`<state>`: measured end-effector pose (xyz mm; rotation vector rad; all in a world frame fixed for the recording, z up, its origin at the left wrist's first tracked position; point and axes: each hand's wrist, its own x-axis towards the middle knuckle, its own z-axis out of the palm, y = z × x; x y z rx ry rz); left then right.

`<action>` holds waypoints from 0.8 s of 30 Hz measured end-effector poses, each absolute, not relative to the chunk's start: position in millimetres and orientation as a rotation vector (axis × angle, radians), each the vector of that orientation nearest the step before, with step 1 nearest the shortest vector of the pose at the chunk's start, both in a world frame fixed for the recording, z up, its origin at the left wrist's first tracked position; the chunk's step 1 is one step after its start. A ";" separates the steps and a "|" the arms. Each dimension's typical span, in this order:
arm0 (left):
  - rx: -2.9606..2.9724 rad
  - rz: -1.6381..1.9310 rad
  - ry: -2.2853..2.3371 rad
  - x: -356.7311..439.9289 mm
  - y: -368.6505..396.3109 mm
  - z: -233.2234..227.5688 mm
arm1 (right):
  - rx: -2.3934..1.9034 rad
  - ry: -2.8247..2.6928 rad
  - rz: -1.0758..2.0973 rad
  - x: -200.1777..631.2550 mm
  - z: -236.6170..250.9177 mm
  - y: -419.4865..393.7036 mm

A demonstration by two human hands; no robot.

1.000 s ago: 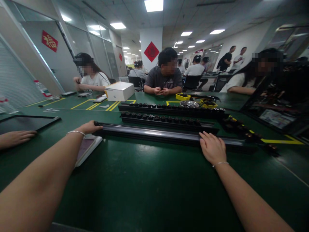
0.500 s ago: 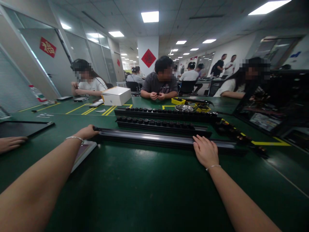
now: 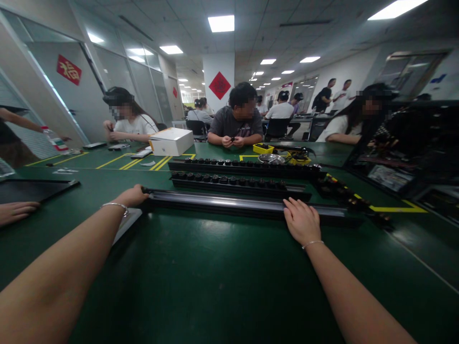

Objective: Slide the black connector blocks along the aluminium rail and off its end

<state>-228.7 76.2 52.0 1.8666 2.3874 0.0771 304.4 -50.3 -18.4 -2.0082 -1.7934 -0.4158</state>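
The left hand (image 3: 132, 196) had its grip closed around the left end of a long black rail (image 3: 222, 203), fingers curled in at the tip, while the right hand (image 3: 303, 220) lay over the same rail toward its other end, its grip loose and its fingers nearly straight along the upper edge (how firmly they pressed, I could not tell). The rail ran crosswise over the green worktop (image 3: 215, 291), a bright strip of light along its length. Just behind it lay a shorter black rail (image 3: 247, 191) carrying a row of small dark pieces (image 3: 233, 181), and beyond that stood another loaded rail (image 3: 201, 167). A white-edged object (image 3: 129, 223) sat partly hidden under the left wrist. Farther back were a white box (image 3: 171, 142), a shiny metal dish (image 3: 271, 158) and a yellow tray (image 3: 263, 148). At the far left, another person's hand (image 3: 17, 210) rested beside a flat dark panel (image 3: 39, 189). Across from the rails, a person in a grey shirt (image 3: 234, 123) held something small and dark between both hands.
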 end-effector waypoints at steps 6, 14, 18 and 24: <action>1.788 0.113 2.398 -222.4 75.7 51.0 | -2.013 -1.800 -0.421 304.8 -18.7 -50.0; 1.524 0.382 2.510 -192.8 71.2 32.9 | -2.022 -1.815 -0.379 305.7 -18.8 -49.7; 1.424 0.578 2.585 -169.5 67.9 20.7 | -2.016 -1.816 -0.389 305.4 -18.1 -50.2; 1.324 0.824 2.719 -147.7 72.7 6.3 | -2.016 -1.810 -0.393 303.1 -15.2 -52.6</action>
